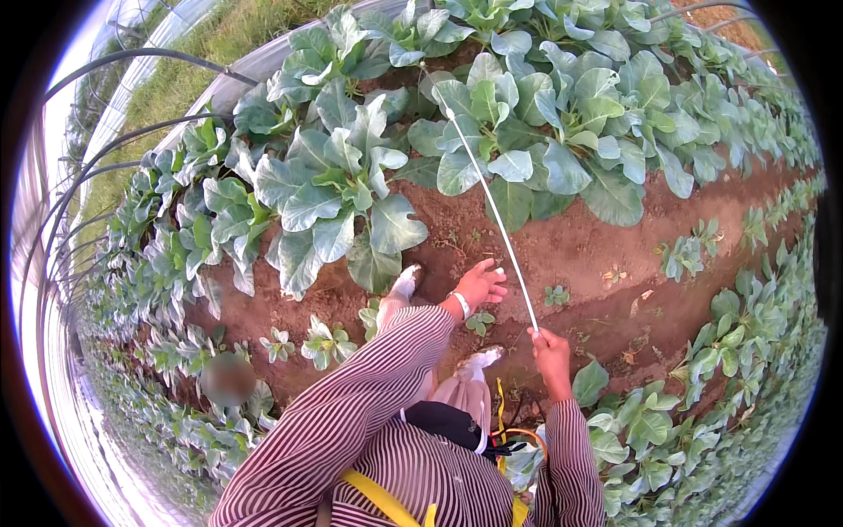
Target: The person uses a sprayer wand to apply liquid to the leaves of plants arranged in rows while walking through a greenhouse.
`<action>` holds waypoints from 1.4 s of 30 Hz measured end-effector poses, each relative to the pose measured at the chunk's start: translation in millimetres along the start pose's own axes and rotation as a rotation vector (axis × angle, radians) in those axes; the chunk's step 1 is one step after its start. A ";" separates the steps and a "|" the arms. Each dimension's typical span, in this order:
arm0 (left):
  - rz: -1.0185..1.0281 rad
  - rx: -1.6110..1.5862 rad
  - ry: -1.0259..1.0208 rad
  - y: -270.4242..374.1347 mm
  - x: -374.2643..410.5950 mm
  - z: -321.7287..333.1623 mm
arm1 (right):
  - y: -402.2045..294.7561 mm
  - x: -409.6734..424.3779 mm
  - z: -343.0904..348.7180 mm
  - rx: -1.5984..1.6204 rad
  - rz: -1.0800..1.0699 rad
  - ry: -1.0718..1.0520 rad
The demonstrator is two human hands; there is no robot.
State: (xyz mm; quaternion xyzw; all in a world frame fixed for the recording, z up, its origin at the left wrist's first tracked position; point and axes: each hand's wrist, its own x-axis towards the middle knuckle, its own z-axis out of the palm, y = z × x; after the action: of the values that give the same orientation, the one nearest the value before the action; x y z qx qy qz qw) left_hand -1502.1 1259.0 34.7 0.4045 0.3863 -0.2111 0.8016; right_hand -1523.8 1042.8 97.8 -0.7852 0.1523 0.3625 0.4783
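Observation:
My right hand (552, 359) grips the near end of a long, thin white spray wand (490, 197). The wand slants up and away, and its nozzle end (423, 64) hangs over broad-leaved cabbage-type plants (484, 125). Nothing is in my left hand (479, 284), which is held out with fingers spread, beside the wand but apart from it. A white band (463, 304) circles that wrist. Below the left hand, a small seedling (479, 322) grows from the reddish soil (428, 204).
Dense leafy rows (737, 336) run along both sides of the soil path. Curved hoops (151, 53) and plastic sheeting (263, 62) border the left. Yellow straps (379, 497) cross my body, and an orange hose (527, 431) loops by my right sleeve. My feet stand among seedlings.

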 end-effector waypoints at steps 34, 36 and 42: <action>-0.131 0.150 0.294 -71.7 -87.6 -186.3 | -110.8 142.0 74.8 0.047 0.133 -0.008; -0.135 0.188 0.281 -73.8 -87.8 -184.8 | -100.8 139.3 73.3 0.043 0.116 -0.029; -0.136 0.244 0.247 -74.3 -89.6 -175.0 | -78.0 115.8 59.4 0.096 0.132 -0.048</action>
State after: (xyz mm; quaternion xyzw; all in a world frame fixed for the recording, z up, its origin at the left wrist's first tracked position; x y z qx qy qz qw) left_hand -1683.9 1359.9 3.9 0.4944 0.4801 -0.2588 0.6769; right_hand -1423.2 1145.1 48.5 -0.7408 0.2093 0.4042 0.4940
